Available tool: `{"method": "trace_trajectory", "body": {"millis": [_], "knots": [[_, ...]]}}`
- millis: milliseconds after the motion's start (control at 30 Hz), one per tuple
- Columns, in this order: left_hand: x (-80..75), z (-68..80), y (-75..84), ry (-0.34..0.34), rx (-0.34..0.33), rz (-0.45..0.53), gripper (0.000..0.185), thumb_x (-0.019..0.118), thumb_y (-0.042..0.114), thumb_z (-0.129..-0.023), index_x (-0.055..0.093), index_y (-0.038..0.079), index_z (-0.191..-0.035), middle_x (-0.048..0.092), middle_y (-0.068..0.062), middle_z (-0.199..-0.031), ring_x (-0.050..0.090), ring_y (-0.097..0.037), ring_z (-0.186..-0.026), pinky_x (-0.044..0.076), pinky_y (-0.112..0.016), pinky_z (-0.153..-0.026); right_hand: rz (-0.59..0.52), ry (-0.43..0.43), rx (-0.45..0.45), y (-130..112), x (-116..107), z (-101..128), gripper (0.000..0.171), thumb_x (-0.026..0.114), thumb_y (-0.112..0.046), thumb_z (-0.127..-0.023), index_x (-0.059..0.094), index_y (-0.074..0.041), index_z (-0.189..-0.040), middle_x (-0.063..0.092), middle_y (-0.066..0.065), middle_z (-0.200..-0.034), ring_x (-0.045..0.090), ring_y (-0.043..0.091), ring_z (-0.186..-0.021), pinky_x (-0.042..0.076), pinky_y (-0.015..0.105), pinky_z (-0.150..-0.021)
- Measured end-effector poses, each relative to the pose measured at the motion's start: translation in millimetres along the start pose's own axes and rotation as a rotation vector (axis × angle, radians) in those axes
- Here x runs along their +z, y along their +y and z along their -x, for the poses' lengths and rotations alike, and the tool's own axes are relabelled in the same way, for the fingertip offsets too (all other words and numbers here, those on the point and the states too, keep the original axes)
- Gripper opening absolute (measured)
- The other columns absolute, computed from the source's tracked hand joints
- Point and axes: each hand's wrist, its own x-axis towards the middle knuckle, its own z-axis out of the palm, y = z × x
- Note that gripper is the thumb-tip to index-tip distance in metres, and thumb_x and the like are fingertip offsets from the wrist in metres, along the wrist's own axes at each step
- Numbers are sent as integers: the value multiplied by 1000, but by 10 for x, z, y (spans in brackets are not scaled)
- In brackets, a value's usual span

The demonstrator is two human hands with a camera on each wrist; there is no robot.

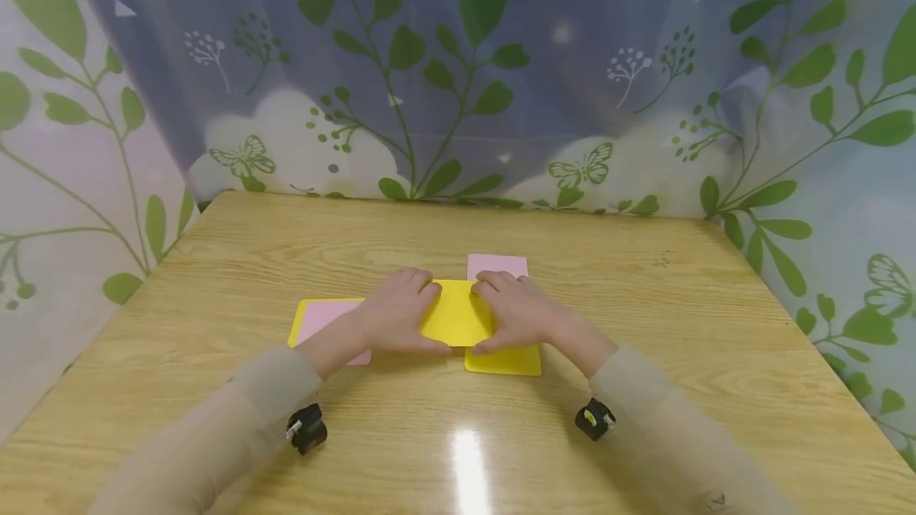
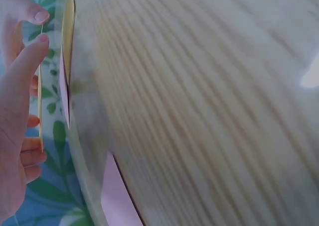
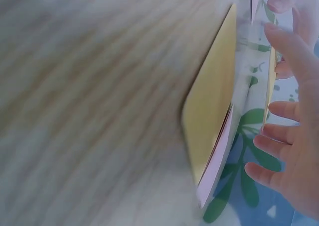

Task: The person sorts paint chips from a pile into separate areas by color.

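Observation:
A yellow card (image 1: 456, 313) is held up over the table between both hands in the head view. My left hand (image 1: 396, 313) grips its left end, thumb at the near edge and fingers at the far edge. The right hand (image 1: 518, 310) holds the other end the same way. Seen edge-on in the left wrist view, the held card (image 2: 41, 106) is a thin strip clear of the tabletop. Below the right hand lie a pink card (image 1: 498, 263) at the back and another yellow card (image 1: 510, 362) in front, partly hidden.
Under the left forearm, a pink card (image 1: 324, 318) lies over a yellow card (image 1: 294, 324) on the wooden table (image 1: 401, 435). Leaf-patterned curtains (image 1: 444, 62) hang behind the table and at both sides. A bright light reflection shows near the front.

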Motion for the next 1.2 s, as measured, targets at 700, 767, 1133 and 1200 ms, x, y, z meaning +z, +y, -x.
{"method": "trace_trajectory", "body": {"millis": [700,767,1133,1200], "knots": [[143,-363,521,-163,-10,29,83,45,79,-72,53,7,-112,48,-6,-101,45,-23,-98,37,-37,-93,35,-45,13,267,133,471,87,65,-64,-70,46,-1,-127,47,14,-127,43,31,-117,38,49,-92],[158,-371,538,-171,-12,24,84,45,80,-71,53,8,-113,49,-6,-103,46,-22,-98,37,-37,-92,36,-51,11,274,140,489,86,64,-64,-70,46,-2,-127,47,13,-127,43,30,-117,38,50,-91],[161,-366,575,-224,-21,21,89,43,79,-73,48,7,-127,50,-10,-117,46,-25,-108,35,-40,-96,46,-69,-3,275,182,506,81,64,-61,-72,48,-3,-126,47,14,-128,43,32,-118,39,50,-92],[159,-373,576,-233,-23,22,91,43,78,-74,46,7,-130,49,-11,-120,46,-25,-110,35,-41,-97,41,-71,-1,275,180,506,81,65,-61,-72,47,-3,-126,47,15,-128,43,32,-118,39,50,-92]]}}
